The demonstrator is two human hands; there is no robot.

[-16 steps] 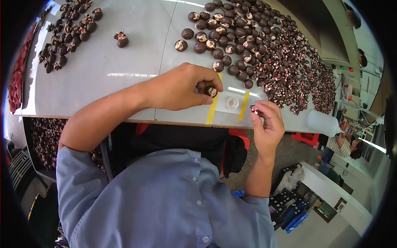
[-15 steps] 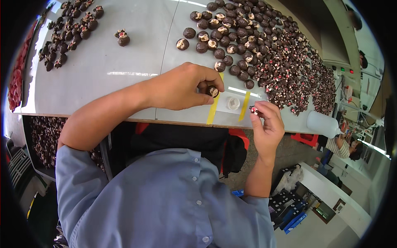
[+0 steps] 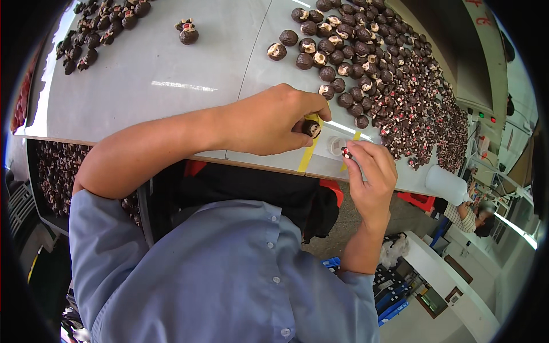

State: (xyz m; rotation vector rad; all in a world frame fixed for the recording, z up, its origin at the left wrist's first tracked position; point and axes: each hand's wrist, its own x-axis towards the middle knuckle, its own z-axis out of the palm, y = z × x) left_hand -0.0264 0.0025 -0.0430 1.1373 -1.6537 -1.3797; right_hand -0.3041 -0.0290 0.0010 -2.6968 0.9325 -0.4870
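Note:
My left hand (image 3: 269, 123) is over the near part of the table, closed round a dark brown ball (image 3: 312, 129) with a cream-coloured patch turned to the right. Thumb and forefinger hold it from either side. To the right, my right hand (image 3: 374, 174) pinches a small brown piece (image 3: 346, 152) with red and white parts between thumb and fingertips. The two held parts are a short way apart. Beside the right fingertips stands a small clear round cup (image 3: 336, 146), partly covered by them. Yellow tape strips (image 3: 307, 155) run across the table near both hands.
Many brown balls (image 3: 327, 74) spread over the back right, beside a heap of small red-and-white pieces (image 3: 420, 114). A white bottle (image 3: 446, 184) lies at the right edge. One assembled figure (image 3: 189, 35) stands apart from a group at far left (image 3: 91, 40). A filled bin (image 3: 54, 177) sits below.
My right hand has come left with its small piece, over the cup's edge and nearer the ball. The left hand keeps hold of the ball. The whole view has shifted slightly.

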